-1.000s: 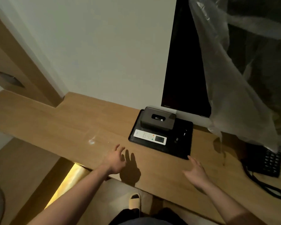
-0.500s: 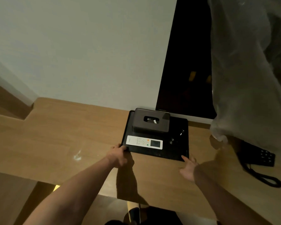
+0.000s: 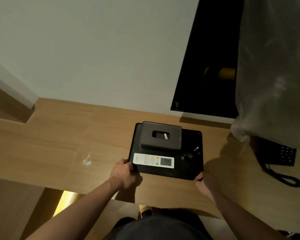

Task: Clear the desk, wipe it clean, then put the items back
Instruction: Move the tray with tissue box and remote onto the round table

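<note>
Two hands hold a black tray [image 3: 196,163] on the wooden desk [image 3: 59,144].
Left hand [image 3: 124,174] grips its near-left corner; right hand [image 3: 205,183] pinches the near-right corner. It carries a grey tissue box [image 3: 160,135] and white remote [image 3: 153,161].

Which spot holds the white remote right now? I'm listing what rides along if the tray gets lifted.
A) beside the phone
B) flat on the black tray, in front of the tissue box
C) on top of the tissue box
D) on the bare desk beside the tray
B: the white remote lies flat on the black tray, on the near side of the tissue box, close to the left hand gripping the tray's corner.
</note>
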### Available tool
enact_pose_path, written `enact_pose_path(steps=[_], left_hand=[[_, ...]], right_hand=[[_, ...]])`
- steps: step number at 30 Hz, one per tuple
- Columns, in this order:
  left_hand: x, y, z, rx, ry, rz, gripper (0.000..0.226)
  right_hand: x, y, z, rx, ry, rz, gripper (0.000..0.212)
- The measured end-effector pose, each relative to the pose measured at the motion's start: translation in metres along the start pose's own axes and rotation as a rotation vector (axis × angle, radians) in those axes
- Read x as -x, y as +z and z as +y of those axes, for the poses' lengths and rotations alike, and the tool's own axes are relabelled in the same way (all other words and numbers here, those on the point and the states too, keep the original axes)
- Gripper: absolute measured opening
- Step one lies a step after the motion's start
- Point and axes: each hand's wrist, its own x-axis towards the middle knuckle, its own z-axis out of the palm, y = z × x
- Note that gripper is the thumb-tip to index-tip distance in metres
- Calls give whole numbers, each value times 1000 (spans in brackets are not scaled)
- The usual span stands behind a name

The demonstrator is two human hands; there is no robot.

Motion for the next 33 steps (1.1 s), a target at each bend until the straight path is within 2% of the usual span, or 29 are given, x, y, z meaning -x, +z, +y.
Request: enact_pose_path(steps=[2,4,7,9,11,14,16,20,23,25,27,30,33], left_hand=[[4,1,-8,50,-21,-10,32],[-1,-6,-13,195,-96,-1,20],[-18,-18,-17,494,-218,54,30],[-36,-17,-21,650,-268,89,31],[-48,-17,-16,708,-299,81,27],[-48,-23,-3,748,-330,52,16],[-51,-24,-1,728,-330,33,16],[-59,-28,-4,653,-269,-60,21],[-63,-29,-10,613,-268,-110,25],[-61,-27,-11,606,-253,-103,36],[-54,-24,-9,604,-249,-98,35],[-49,-17,-15,647,-250,-52,32],[-39,-13,-21,686,-222,10,21]], right_hand=[[7,10,12,-25,10,50,23],[5,8,16,-107,59,52,9],[-12,1,13,-137,101,9,40],[-25,-1,9,-194,114,-8,40],[-37,-2,6,-252,150,-54,36],[-51,-3,5,-327,146,-107,28],[-53,-2,6,-332,168,-126,28],[-65,0,14,-254,139,-176,54],[-72,-2,18,-207,129,-229,65],[-72,-4,16,-215,158,-230,58],[-74,-4,16,-236,196,-207,32],[-72,0,16,-242,196,-202,28],[-63,4,17,-282,206,-101,31]])
